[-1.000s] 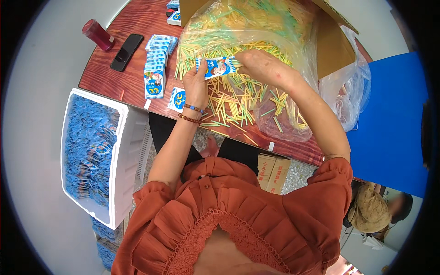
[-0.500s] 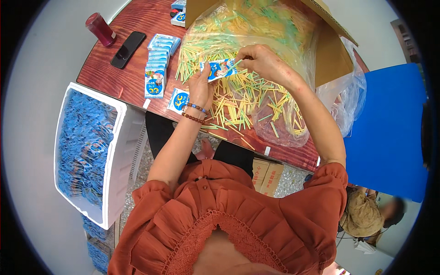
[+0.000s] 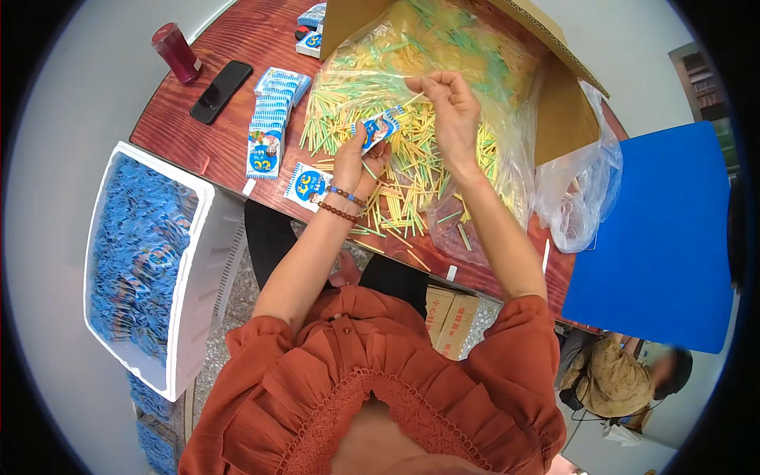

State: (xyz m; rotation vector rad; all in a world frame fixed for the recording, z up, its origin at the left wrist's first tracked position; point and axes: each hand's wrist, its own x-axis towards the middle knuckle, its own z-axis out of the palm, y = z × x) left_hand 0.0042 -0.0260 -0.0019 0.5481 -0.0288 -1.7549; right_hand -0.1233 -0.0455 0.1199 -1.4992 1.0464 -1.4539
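Note:
My left hand (image 3: 355, 165) is closed on a small blue-and-white packet (image 3: 381, 131), tilted up to the right. The end of a green stick (image 3: 369, 169) shows beside that palm. Above and to the right of the packet, my right hand (image 3: 453, 111) has thumb and fingers drawn together; what they pinch, if anything, is too small to make out. Under both hands lies a loose heap of short yellow and green sticks (image 3: 404, 202), spilling from a clear plastic bag (image 3: 360, 55). Another packet (image 3: 305, 186) lies flat beside my left wrist.
Overlapping packets (image 3: 269, 127) form a row at left, near a black phone (image 3: 222, 93) and a red-filled jar (image 3: 176, 54). A white foam box (image 3: 202, 261) full of blue packets stands left of the table. A cardboard box (image 3: 570, 119) and blue panel (image 3: 653, 245) are at right. Another person (image 3: 617, 376) sits lower right.
My right hand has moved up and away from the packet, where it held a green stick against its right end. The packet in my left hand is tilted more steeply.

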